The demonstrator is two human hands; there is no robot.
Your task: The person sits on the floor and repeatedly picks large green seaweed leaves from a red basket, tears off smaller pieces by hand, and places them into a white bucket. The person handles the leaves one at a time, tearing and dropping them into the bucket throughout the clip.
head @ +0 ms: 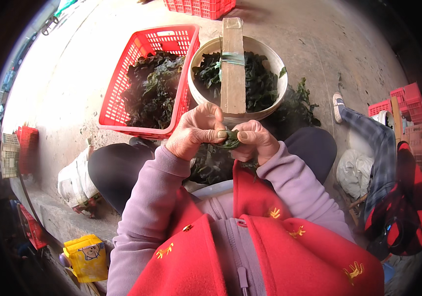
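Between my two hands is a small folded piece of dark green seaweed (229,139). My left hand (198,129) pinches one end between thumb and fingers. The thumb and bent fingers of my right hand (253,140) grip its other end. Below them, more seaweed (212,162) lies in my lap area between my knees. Just beyond my hands stands a round white bucket (283,83) with dark seaweed inside. A wooden board (233,77), wrapped with pale green tape, lies across the bucket's top. To its left, a red plastic crate (116,96) holds a heap of seaweed.
Loose seaweed (301,105) lies on the concrete floor (329,44) right of the bucket. Another red crate (201,7) stands beyond. A white sack (77,177) and a yellow bag (87,257) are at left. At right sits another person (375,137), near a white plastic bag (355,172).
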